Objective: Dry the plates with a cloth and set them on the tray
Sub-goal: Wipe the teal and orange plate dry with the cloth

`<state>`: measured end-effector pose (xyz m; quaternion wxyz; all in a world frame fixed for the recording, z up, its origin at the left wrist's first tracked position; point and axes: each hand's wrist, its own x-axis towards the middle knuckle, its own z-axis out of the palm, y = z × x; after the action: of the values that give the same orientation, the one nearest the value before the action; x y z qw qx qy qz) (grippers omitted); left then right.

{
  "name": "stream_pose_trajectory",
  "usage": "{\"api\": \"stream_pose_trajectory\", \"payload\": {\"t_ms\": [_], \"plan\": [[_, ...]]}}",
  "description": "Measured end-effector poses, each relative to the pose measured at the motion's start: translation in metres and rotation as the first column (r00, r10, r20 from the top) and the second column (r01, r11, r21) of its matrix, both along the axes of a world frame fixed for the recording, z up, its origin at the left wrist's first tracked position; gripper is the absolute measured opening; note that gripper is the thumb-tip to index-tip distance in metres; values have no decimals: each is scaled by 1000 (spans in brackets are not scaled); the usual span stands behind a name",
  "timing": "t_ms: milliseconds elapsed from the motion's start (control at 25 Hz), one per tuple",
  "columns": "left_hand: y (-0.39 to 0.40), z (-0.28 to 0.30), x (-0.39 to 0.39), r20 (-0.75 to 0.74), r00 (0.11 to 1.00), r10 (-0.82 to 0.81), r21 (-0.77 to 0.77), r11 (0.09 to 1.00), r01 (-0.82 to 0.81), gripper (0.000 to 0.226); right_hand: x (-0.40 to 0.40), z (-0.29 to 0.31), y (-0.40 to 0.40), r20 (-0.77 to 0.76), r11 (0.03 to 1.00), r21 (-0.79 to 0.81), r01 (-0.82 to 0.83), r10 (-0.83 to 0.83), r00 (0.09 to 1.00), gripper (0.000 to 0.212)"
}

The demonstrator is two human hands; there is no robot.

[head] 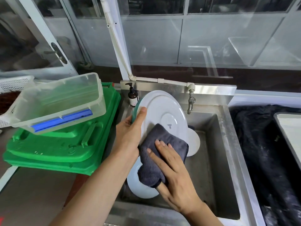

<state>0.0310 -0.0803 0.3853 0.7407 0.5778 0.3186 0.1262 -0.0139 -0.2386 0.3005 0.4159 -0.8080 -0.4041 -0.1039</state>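
Over the steel sink (228, 144) my left hand (130, 136) grips the left rim of a white oval plate (164, 108) with a teal edge, tilted on edge with its underside facing me. My right hand (174, 170) presses a dark grey cloth (161, 152) against the plate's lower part, fingers spread flat on the cloth and thumb tucked under its lower fold. Two more white plates lie in the basin: one (141, 186) below the cloth, another (193, 142) behind the held plate. A grey tray (286, 128) shows at the right edge.
Left of the sink, a clear plastic tub (65, 101) with a blue strip sits on stacked green plastic lids (53, 149). A brown pump bottle (132, 95) and a tap (190, 101) stand at the sink's back. Dark fabric (260, 144) covers the right counter.
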Motion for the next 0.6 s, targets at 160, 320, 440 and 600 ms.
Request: {"api": "stream_pose_trajectory", "payload": {"t_ms": [160, 320, 440, 600], "plan": [[4, 3, -2, -37, 998, -55, 7, 998, 55, 30, 7, 12, 14, -26, 998, 61, 18, -17, 1000, 60], [1, 3, 0, 36, 998, -53, -41, 998, 54, 20, -13, -20, -7, -14, 995, 99, 18, -17, 1000, 60], [-6, -3, -6, 44, 992, -119, 13, 993, 118, 25, -14, -26, 3, -217, 969, 217, 120, -72, 974, 75], [-23, -7, -17, 93, 982, -162, 79, 985, 154, 45, 43, 15, 15, -334, 877, 388, 283, -152, 930, 59]]}}
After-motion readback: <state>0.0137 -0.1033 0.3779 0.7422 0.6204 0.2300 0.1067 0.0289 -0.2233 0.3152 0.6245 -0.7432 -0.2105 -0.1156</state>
